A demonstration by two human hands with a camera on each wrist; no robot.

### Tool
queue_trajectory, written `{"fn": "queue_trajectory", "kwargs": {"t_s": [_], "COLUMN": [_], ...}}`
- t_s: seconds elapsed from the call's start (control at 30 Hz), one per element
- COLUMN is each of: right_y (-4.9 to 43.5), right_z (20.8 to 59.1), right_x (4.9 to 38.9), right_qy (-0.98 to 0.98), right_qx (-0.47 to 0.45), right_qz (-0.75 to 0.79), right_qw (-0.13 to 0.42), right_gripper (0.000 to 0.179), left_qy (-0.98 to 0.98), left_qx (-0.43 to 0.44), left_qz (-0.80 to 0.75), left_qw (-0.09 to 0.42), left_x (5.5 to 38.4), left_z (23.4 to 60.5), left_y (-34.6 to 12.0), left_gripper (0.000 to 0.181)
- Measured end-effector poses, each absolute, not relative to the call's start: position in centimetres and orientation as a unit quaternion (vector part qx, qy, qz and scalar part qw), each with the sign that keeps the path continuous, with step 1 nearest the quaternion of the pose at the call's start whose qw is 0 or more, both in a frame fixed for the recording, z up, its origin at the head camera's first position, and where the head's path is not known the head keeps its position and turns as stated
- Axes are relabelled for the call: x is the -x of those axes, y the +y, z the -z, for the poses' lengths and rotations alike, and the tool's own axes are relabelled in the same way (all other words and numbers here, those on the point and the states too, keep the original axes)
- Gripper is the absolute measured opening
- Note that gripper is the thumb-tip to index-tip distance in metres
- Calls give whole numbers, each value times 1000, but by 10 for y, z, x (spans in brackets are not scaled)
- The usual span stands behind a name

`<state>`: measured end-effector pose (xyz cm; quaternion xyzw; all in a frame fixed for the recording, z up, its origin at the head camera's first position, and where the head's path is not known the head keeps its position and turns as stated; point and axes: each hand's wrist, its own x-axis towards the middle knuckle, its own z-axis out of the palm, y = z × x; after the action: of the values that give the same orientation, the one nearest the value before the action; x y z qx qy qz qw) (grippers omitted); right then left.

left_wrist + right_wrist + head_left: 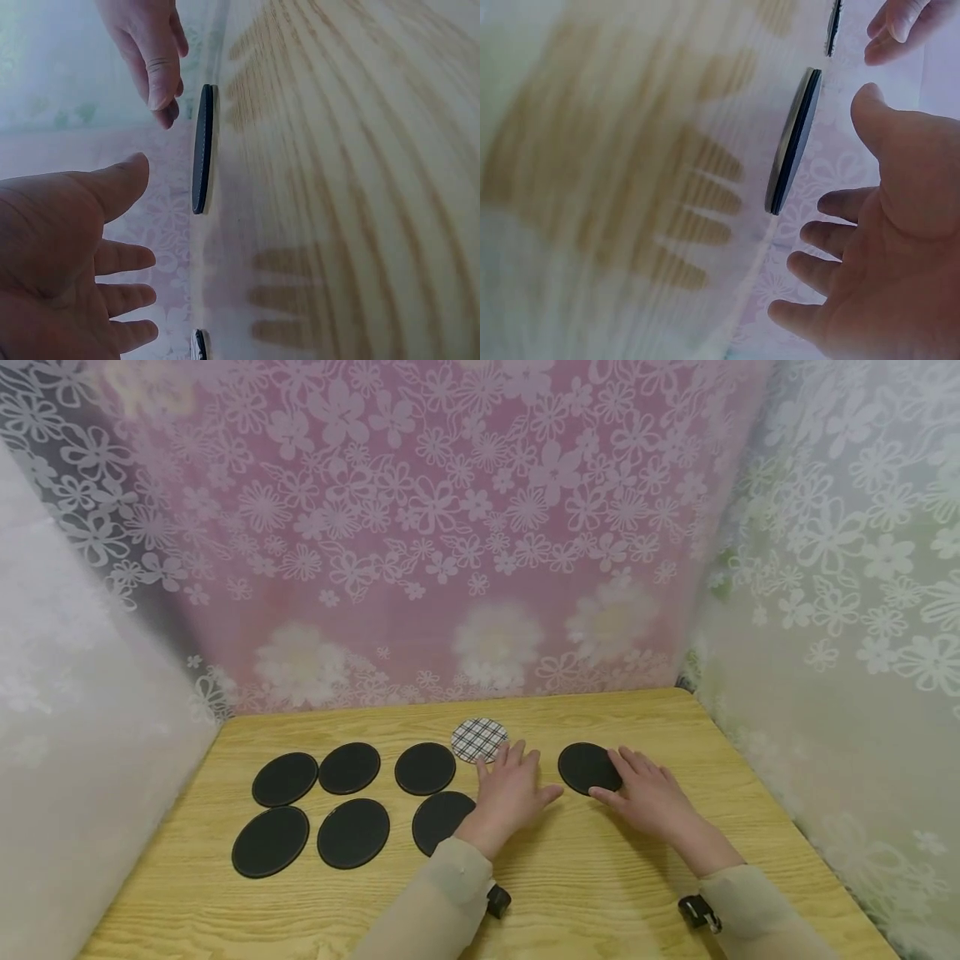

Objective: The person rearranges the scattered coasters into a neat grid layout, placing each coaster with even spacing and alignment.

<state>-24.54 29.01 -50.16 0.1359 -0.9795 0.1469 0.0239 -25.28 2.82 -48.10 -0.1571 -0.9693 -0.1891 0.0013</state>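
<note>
My left hand [510, 795] hovers over the table with its fingers spread, near a round plaid coaster [478, 739] and partly over a black round coaster [441, 820]. My right hand [651, 793] is held above the wood beside another black coaster [585, 768], overlapping its right edge in the head view. Both wrist views show the palms facing down, fingers apart and raised off the surface, with nothing held. In the right wrist view the black coaster [793, 142] lies beyond the fingertips, looking like a thick disc seen edge-on.
Several more black coasters lie to the left in two rows, among them a back-row coaster [424, 768] and a front-left coaster [271, 842]. The wooden table [585, 893] is bounded by a pink floral curtain [450, 527] behind and pale curtains at the sides.
</note>
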Motion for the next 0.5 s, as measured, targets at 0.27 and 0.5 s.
{"fn": "queue_trajectory", "kwargs": {"t_s": [0.27,0.5], "right_y": [290,292], "right_z": [491,484], "right_x": [244,245], "right_qy": [-976,-977], "right_qx": [-143,-142], "right_qz": [-164,-159], "right_qw": [26,1], "right_gripper": [100,96], "left_qy": [-969,-968], "left_qx": [165,158], "left_qz": [185,193], "left_qw": [16,13], "left_x": [260,264], "left_z": [489,499], "left_y": [39,46], "left_gripper": [74,74]}}
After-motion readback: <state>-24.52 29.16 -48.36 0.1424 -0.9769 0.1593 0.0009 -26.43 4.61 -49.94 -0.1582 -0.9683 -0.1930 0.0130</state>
